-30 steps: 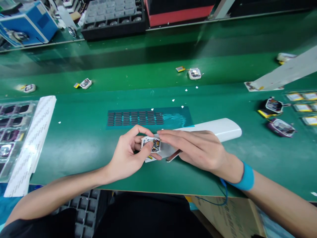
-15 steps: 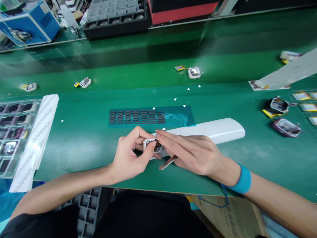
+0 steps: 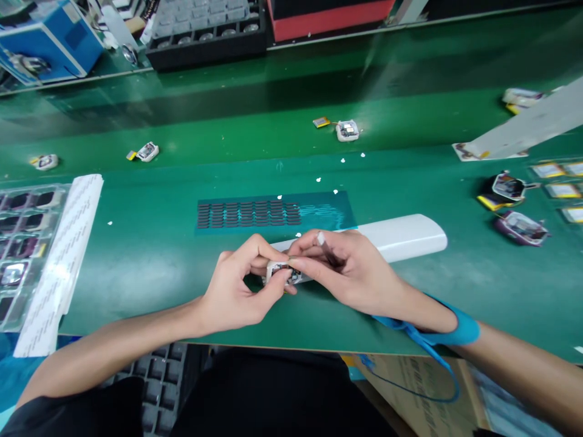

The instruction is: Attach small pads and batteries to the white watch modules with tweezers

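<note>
An electronics workshop is recognised: on a green bench [image 3: 146, 261], opened device housings [image 3: 348, 130] are laid beyond the fingers [image 3: 272, 288], flat batteries [image 3: 548, 170] are set well to their right, and a compartmented tray [image 3: 28, 288] is seen to their left.

The counter [image 3: 136, 267] is a smooth green surface, with a brighter green band along the back. At its middle lies a blue sheet [image 3: 330, 209] bearing rows of thin dark strips [image 3: 248, 213]; small white scraps [image 3: 318, 179] are scattered around it. Just nearer lies a long white board [image 3: 405, 237], its left part mostly covered. At the left sits a clear tray [image 3: 57, 213] with compartments, beside a white paper strip [image 3: 61, 261] that reaches past the near edge. To the right are a black case [image 3: 507, 187] and a purple case [image 3: 521, 229], with flat batteries [image 3: 563, 191] beyond. A white post [image 3: 528, 121] stands on a foot plate. Pale cases [image 3: 348, 130] lie well apart on the back band.
</note>
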The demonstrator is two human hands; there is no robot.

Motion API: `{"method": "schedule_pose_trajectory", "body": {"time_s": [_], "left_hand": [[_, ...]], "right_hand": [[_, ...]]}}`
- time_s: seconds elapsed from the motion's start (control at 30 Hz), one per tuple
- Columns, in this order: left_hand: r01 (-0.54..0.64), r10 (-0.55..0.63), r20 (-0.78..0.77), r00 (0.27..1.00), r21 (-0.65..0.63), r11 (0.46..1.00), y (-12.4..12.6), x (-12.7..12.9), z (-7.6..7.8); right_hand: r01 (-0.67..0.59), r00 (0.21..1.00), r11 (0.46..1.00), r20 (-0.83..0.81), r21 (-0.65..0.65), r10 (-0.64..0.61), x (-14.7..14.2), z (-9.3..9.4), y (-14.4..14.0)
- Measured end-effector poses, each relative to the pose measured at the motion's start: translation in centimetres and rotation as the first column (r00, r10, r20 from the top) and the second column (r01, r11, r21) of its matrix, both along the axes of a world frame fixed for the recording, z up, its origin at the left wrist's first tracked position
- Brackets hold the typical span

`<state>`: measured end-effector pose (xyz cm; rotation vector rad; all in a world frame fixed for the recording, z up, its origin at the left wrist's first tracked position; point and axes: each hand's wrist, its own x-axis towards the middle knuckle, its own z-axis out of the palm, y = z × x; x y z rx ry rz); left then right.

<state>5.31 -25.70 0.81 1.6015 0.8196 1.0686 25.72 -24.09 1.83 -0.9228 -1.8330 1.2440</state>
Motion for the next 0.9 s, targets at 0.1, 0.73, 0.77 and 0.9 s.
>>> {"method": "schedule_pose_trajectory", "body": {"time_s": [0.1,0.73,0.77,0.9], "left_hand": [[0.001,0.0,-0.023,1.0,0.03,1.0,0.2,0.2,0.1],[0.145,0.116,-0.553,0.825,0.406,0.902,-2.4,-5.0,-1.1],[0.147,0.112,-0.561,0.82,0.396,0.906,-2.4,-5.0,-1.2],[0.139,0.093,-0.559,0.824,0.358,0.923,-2.4,-5.1,-1.2]], "right_hand": [[-0.04,0.995,0.991,-0.098,-0.127,0.028,0.0,0.4,0.1],[0.112,0.984,0.979,0.12,0.168,-0.133,0.5,-0.4,0.5],[0.113,0.98,0.976,0.141,0.184,-0.14,0.4,-0.5,0.6],[0.13,0.976,0.977,0.154,0.17,-0.157,0.2,-1.0,0.8]]}}
